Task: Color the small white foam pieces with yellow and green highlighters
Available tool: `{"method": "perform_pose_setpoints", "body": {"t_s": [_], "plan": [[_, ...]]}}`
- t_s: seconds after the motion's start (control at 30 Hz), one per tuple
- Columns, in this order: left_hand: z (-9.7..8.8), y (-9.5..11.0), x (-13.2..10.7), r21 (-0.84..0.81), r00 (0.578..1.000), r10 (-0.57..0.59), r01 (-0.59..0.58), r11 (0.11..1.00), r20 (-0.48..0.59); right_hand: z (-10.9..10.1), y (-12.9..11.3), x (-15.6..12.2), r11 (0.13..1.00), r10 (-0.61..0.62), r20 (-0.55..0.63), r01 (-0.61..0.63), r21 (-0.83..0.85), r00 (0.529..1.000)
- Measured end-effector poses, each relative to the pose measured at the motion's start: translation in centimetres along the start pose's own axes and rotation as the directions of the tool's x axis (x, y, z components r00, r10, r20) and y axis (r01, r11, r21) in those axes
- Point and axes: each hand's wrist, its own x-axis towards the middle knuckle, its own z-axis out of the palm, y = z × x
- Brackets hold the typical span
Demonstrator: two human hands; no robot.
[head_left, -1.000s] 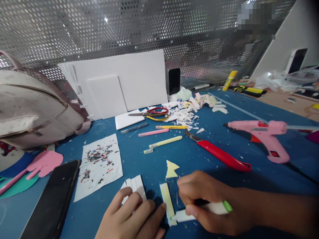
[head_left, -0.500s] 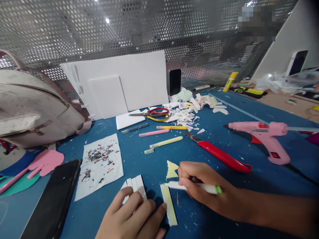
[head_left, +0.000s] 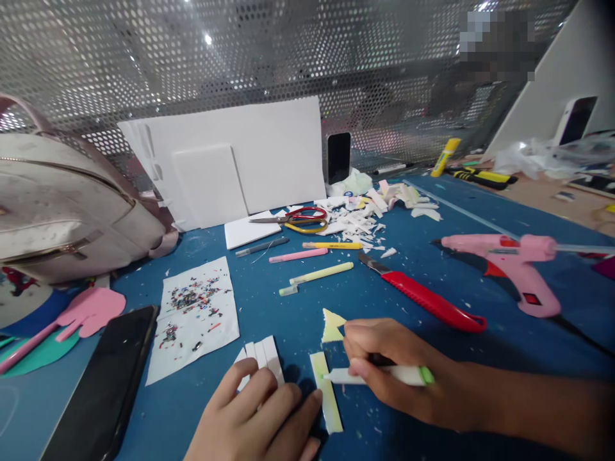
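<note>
My right hand (head_left: pixel 389 368) is closed around a white marker with a green end (head_left: pixel 384 376), its tip touching a narrow pale-yellow paper strip (head_left: pixel 327 400) on the blue mat. My left hand (head_left: pixel 257 416) lies flat with fingers stretched out, pressing on white strips (head_left: pixel 263 353) and touching the yellow strip's left edge. A small yellow-tinted triangular cut-out (head_left: pixel 331 325) lies just above the right hand.
A black phone (head_left: pixel 103 384) and a paper with coloured bits (head_left: pixel 195 317) lie left. Further back are a red box cutter (head_left: pixel 423 299), pink glue gun (head_left: pixel 509 262), pens (head_left: pixel 319 274), scissors (head_left: pixel 293 219), paper scraps (head_left: pixel 360 218), white boards (head_left: pixel 230 160) and a bag (head_left: pixel 62 205).
The right hand swept the marker up along the yellow strip from its lower end, then came slightly back down. The left hand stayed put.
</note>
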Motion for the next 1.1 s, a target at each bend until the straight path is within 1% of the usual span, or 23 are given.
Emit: {"method": "perform_pose_setpoints", "body": {"t_s": [0.13,0.2,0.3,0.37,0.47,0.53,0.73,0.87,1.0,1.1], "plan": [[0.0,0.11,-0.05,-0.013,1.0,0.016,-0.016,1.0,0.006,0.05,0.23,-0.11,0.998,0.006,0.044,-0.008,0.058,0.999],[0.0,0.18,-0.02,-0.013,1.0,0.018,-0.018,1.0,0.004,0.12,0.3,-0.2,0.995,0.013,0.046,-0.018,0.103,0.999],[0.04,0.18,-0.02,-0.017,1.0,0.024,-0.024,1.0,-0.003,0.13,0.12,-0.12,0.989,0.062,-0.047,-0.055,0.138,0.997],[0.1,0.09,-0.12,-0.016,1.0,0.026,-0.026,1.0,-0.002,0.07,-0.13,0.1,0.99,0.092,-0.113,-0.079,0.116,0.989],[0.17,-0.03,-0.31,-0.017,1.0,0.019,-0.019,1.0,0.021,0.01,-0.41,0.45,0.996,0.077,-0.13,-0.07,0.057,0.989],[0.14,-0.03,-0.37,-0.015,0.999,0.013,-0.013,1.0,0.035,0.01,-0.43,0.53,0.998,0.06,-0.126,-0.056,0.033,0.99],[-0.07,0.16,-0.32,0.0,1.0,0.014,-0.014,1.0,0.016,0.02,-0.19,0.22,0.999,0.048,-0.062,-0.048,0.002,0.997],[-0.05,0.23,-0.34,-0.004,1.0,0.005,-0.005,1.0,0.007,-0.04,-0.17,0.08,1.0,0.01,-0.034,-0.01,-0.015,0.999],[-0.1,0.24,-0.26,-0.007,1.0,0.008,-0.008,1.0,0.006,-0.04,-0.03,0.05,1.0,0.0,0.026,0.0,0.013,1.0],[-0.14,0.16,-0.06,-0.005,1.0,0.003,-0.003,1.0,0.008,-0.02,0.03,-0.03,0.999,-0.029,0.049,0.028,0.035,0.998]]}}
